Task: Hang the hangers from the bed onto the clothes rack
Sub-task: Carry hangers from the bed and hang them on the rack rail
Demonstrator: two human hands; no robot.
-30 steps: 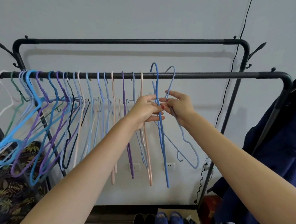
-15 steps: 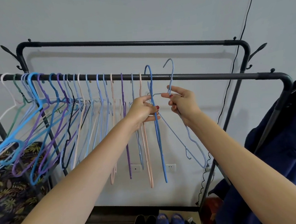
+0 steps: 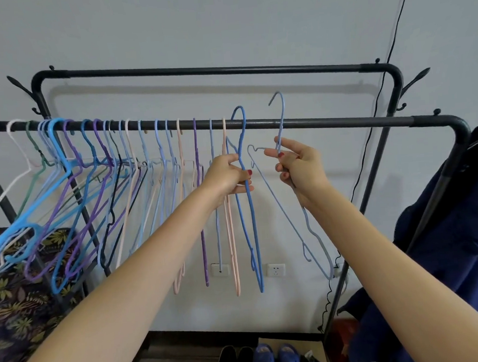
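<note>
At frame centre, the left hand (image 3: 227, 176) grips a blue hanger (image 3: 248, 208) hooked on the rack's front rail (image 3: 327, 123). Just right, the right hand (image 3: 296, 165) pinches a pale blue hanger (image 3: 280, 115) in its fingers, hook raised above the rail.

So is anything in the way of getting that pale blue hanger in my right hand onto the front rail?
Nothing visible. The pale blue hanger has its hook above the front rail, over a bare stretch right of the blue hanger that the left hand grips.
</note>
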